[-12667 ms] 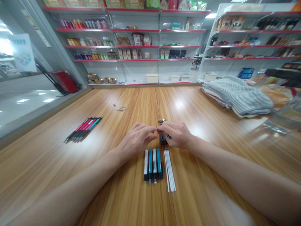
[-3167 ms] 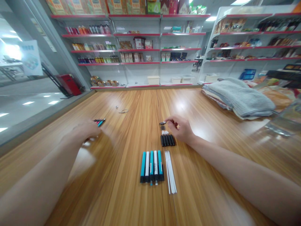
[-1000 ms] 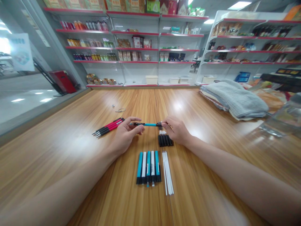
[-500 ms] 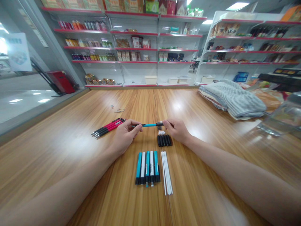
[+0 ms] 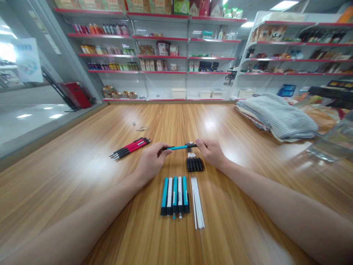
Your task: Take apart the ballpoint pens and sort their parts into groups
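A blue and black pen [image 5: 179, 147] is stretched level between my two hands above the table. My left hand [image 5: 152, 158] is closed round its clip end. At the other end, the fingers of my right hand [image 5: 211, 151] pinch the black grip. Just below lie several black grip pieces [image 5: 194, 165], with small white parts [image 5: 191, 155] behind them. Nearer to me, blue and white pen barrels [image 5: 174, 197] lie in a row beside several white refills [image 5: 197, 202]. Several red and black pens [image 5: 130, 148] lie left of my left hand.
A twisted strip [image 5: 142, 129] and a small metal bit lie at the far left. Folded cloths [image 5: 278, 116] and a clear container [image 5: 331, 141] sit on the right. Stocked shelves [image 5: 160, 57] stand behind the table [image 5: 121, 228].
The pen's right end has risen slightly, so it tilts a little more. Both hands keep hold of it. The whole view has shifted slightly.
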Action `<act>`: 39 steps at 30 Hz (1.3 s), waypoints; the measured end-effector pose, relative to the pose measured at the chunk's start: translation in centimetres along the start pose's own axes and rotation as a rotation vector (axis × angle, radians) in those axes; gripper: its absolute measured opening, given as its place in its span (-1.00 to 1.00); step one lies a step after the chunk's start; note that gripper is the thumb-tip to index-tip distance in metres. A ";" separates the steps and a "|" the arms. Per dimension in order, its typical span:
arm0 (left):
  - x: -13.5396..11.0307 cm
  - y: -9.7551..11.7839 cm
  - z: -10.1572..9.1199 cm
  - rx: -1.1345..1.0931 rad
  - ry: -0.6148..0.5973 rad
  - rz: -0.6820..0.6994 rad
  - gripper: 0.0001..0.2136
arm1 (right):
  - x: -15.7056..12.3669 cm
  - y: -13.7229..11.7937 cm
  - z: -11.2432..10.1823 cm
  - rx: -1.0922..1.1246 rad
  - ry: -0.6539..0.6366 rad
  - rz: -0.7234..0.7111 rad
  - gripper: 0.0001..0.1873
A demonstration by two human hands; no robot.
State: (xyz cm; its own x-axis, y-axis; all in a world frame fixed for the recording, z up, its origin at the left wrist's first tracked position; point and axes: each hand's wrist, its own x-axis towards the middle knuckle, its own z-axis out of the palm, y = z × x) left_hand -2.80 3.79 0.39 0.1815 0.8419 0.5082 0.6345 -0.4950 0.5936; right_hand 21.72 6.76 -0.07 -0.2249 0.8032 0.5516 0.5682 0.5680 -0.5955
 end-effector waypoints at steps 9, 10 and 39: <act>0.0 0.1 -0.2 0.033 -0.052 0.009 -0.65 | -0.1 0.0 0.1 0.029 -0.006 0.006 -0.45; 0.0 0.1 -0.2 0.003 -0.049 -0.005 -0.68 | -0.1 0.0 0.1 0.031 -0.004 0.004 -0.45; -0.2 0.9 -0.4 0.018 -0.167 0.056 -0.59 | 0.1 0.8 0.3 0.272 -0.030 0.132 -0.41</act>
State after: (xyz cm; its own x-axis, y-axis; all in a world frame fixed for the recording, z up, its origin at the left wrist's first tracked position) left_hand -2.61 3.07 1.05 0.3383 0.8377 0.4287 0.6329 -0.5397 0.5551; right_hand 21.91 7.29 -0.68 -0.1883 0.8760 0.4440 0.3621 0.4822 -0.7978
